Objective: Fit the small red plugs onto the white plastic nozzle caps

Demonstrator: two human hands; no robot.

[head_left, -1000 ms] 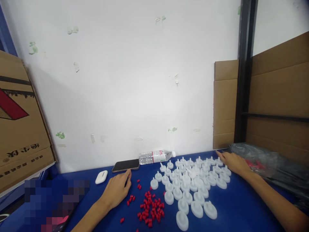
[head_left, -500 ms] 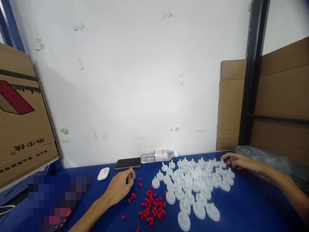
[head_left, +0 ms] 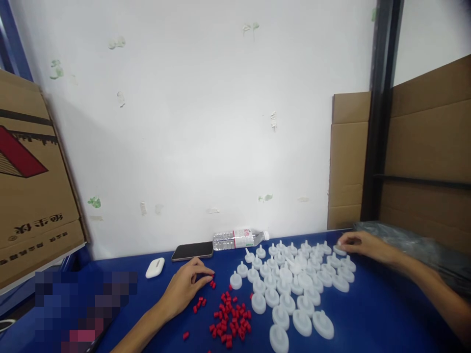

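Note:
My left hand [head_left: 187,284] rests low over the blue table, its thumb and index fingertips closing on a small red cap [head_left: 212,275]. Just below those fingers lie two more red caps, and a loose pile of red caps [head_left: 228,318] spreads to the front right. At the far right of the group, my right hand [head_left: 362,246] pinches the narrow spout of a white nozzle lid [head_left: 339,250]; the fingers hide most of that spout. Several similar translucent white lids [head_left: 285,284] stand crowded between the hands, mostly spout up.
Against the wall lie a clear plastic bottle [head_left: 239,239] and a dark phone [head_left: 193,251]. A white earphone case [head_left: 155,268] sits left of my left hand. Cardboard [head_left: 37,171] stands at the left, with more [head_left: 427,147] at the right. Grey plastic sheeting [head_left: 390,235] lies behind my right arm.
My left hand has moved right and its fingers have reached out from a curl to a red cap. My right fingers have closed on the spout of the far-right lid.

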